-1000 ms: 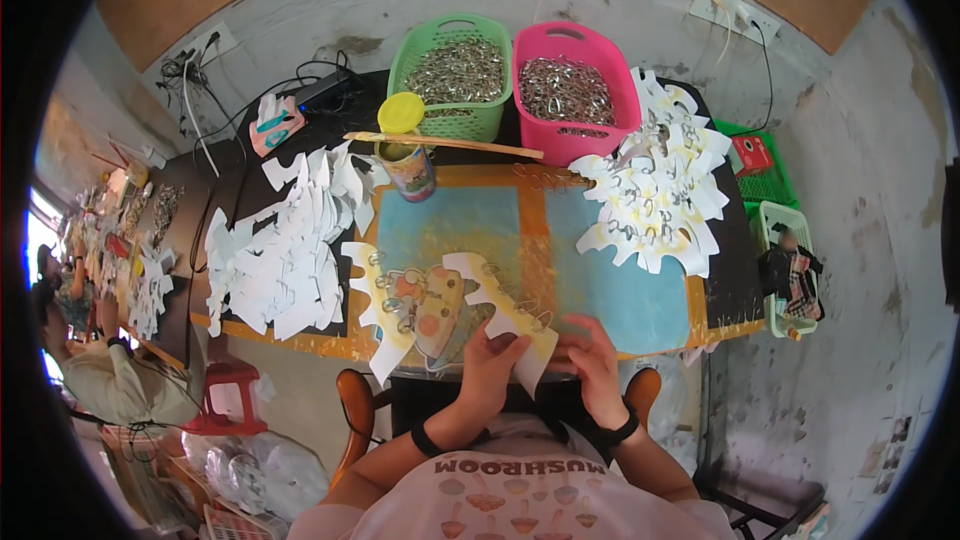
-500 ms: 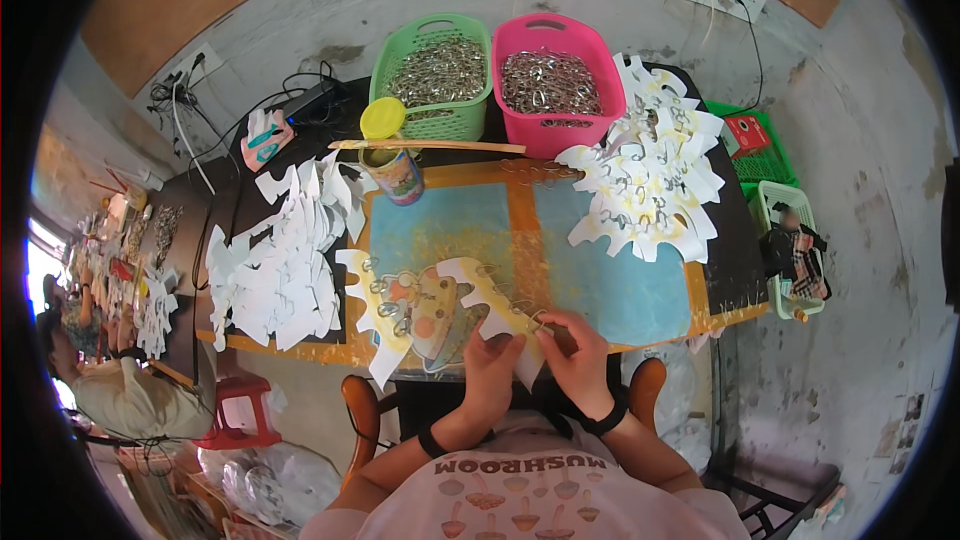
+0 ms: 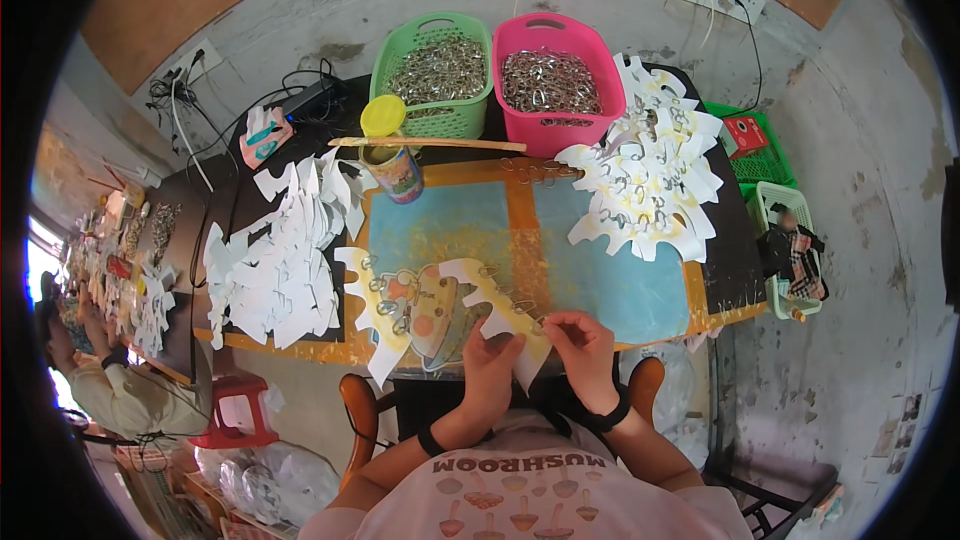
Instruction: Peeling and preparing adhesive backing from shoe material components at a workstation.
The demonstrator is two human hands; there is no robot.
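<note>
Head view: notched white card (image 3: 505,317) sits at bench's (image 3: 732,275) front edge, long axis far-left to near-right, near end reaching toward the person. Left hand (image 3: 488,375) pinches the card's near part from the left. Right hand (image 3: 585,365) is nearer its right edge, thumb and fingertips pinched narrow there; can't tell what's between them. Versus 1.0 s ago: right fingers, spread in that frame, are now drawn together.
</note>
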